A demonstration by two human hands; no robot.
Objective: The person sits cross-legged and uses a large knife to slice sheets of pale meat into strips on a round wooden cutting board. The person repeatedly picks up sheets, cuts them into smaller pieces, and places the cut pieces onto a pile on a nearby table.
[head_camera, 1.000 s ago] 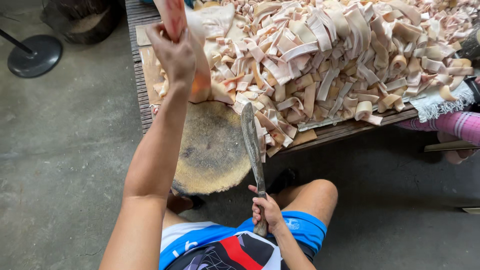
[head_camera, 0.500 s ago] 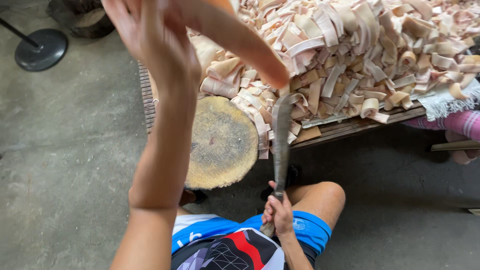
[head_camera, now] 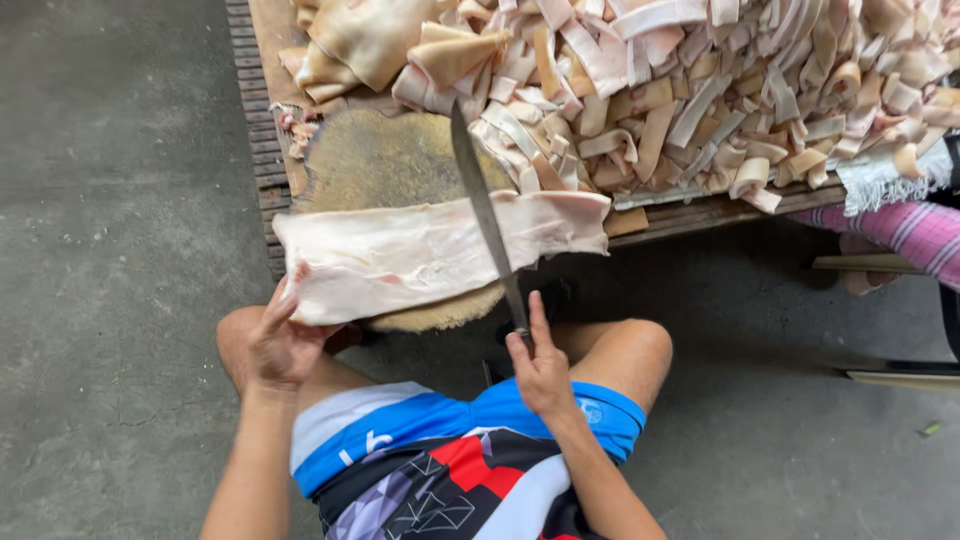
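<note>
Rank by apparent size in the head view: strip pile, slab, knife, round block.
1. Strip pile
2. Slab
3. Round block, though the slab hides much of it, so its rank against the slab is unsure
4. Knife

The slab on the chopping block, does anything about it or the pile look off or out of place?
The pale skin slab overhangs the round wooden block on both sides, its left end held by the left hand. The right hand lays the long knife across it. Cut strips crowd the block's edge.
</note>
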